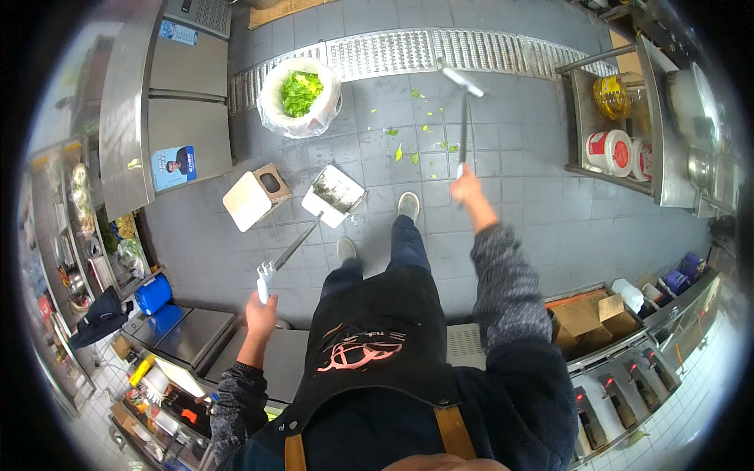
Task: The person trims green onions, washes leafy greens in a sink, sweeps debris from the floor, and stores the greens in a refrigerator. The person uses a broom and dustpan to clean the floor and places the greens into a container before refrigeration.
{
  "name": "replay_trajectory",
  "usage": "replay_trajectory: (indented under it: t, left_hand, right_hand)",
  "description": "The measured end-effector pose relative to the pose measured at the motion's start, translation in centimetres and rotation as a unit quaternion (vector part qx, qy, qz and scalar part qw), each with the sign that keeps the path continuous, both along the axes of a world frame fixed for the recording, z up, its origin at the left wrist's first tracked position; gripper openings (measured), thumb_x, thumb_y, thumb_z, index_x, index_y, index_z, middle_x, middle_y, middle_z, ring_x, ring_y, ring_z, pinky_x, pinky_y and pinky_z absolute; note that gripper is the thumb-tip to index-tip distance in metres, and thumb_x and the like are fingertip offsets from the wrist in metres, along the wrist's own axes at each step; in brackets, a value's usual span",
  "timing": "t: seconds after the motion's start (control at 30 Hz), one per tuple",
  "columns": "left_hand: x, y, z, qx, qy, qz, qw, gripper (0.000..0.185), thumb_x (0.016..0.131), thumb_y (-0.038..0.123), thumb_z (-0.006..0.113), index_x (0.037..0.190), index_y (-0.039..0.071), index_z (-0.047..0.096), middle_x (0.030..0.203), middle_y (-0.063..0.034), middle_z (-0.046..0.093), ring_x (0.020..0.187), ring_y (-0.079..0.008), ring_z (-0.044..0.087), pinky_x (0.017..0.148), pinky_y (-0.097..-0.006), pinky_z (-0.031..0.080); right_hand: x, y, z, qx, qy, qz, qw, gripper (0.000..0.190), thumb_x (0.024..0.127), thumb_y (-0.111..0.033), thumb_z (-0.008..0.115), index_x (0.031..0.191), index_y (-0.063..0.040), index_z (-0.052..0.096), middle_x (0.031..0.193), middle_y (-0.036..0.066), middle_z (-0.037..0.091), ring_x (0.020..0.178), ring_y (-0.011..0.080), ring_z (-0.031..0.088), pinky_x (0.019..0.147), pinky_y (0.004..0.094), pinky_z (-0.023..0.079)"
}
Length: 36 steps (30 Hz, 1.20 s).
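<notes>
My left hand (261,315) grips the white handle end of a long-handled dustpan (334,196), whose white pan rests on the grey tiles with dark debris in it. In my right hand (466,186) is the pole of a broom (462,80); its pale head is at the edge of the metal floor grating. Green leaf scraps (399,153) lie scattered on the floor between the broom and a lined bin (300,118), which holds a heap of green leaves (300,93).
A small stool (247,200) stands left of the dustpan. Steel cabinets (187,132) line the left side. At the right, a steel rack holds white tubs (609,152) and a bottle of yellow oil (611,96). Cardboard boxes (589,324) are low at the right.
</notes>
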State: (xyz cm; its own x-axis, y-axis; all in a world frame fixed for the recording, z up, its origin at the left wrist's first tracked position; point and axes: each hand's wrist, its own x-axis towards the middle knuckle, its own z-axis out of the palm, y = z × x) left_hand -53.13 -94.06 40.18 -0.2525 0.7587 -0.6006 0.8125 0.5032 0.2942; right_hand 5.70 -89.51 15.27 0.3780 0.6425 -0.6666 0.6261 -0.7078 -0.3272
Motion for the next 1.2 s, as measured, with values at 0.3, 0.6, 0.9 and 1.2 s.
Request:
replay_trajectory:
  t: [0.3,0.6,0.9,1.2]
  left_hand:
    - [-0.2,-1.0,-1.2,-0.067,0.009,0.162,0.985,0.024,0.092,0.024,0.065,0.098,0.002,0.058,0.066,-0.0062,0.057,0.047,-0.0166,0.055,0.04,-0.0353,0.042]
    - [1.9,-1.7,-0.8,-0.089,0.03,0.19,0.977,0.024,0.09,0.024,0.065,0.098,0.003,0.059,0.061,-0.0052,0.056,0.044,-0.0157,0.053,0.039,-0.0339,0.042]
    - [2.1,-2.1,-2.3,-0.086,0.058,0.209,0.972,0.022,0.09,0.022,0.066,0.096,0.001,0.061,0.063,-0.0035,0.057,0.048,-0.0142,0.055,0.044,-0.0341,0.045]
    - [1.5,-3.1,-2.3,-0.072,0.042,0.172,0.982,0.025,0.09,0.023,0.067,0.1,0.001,0.062,0.063,-0.0037,0.058,0.047,-0.0153,0.055,0.045,-0.0348,0.046]
  right_hand:
    - [-3.3,-8.1,12.9,-0.032,0.144,-0.1,0.984,0.078,0.082,-0.011,0.061,0.155,-0.012,0.033,0.122,0.027,0.065,0.113,0.0456,0.063,0.098,0.0471,0.052]
    - [-1.9,26.6,3.4,0.004,0.018,0.163,0.986,0.062,0.085,-0.01,0.062,0.145,-0.01,0.044,0.115,0.024,0.069,0.108,0.0371,0.068,0.084,0.0453,0.059]
    - [-3.4,29.1,-7.7,0.034,0.055,0.189,0.98,0.069,0.085,-0.007,0.059,0.151,-0.015,0.04,0.117,0.027,0.065,0.106,0.0434,0.065,0.087,0.0509,0.054]
    - [9.5,-0.3,9.8,-0.148,0.004,0.208,0.967,0.087,0.084,-0.003,0.054,0.16,-0.03,0.022,0.108,0.028,0.068,0.106,0.0455,0.065,0.096,0.0514,0.052]
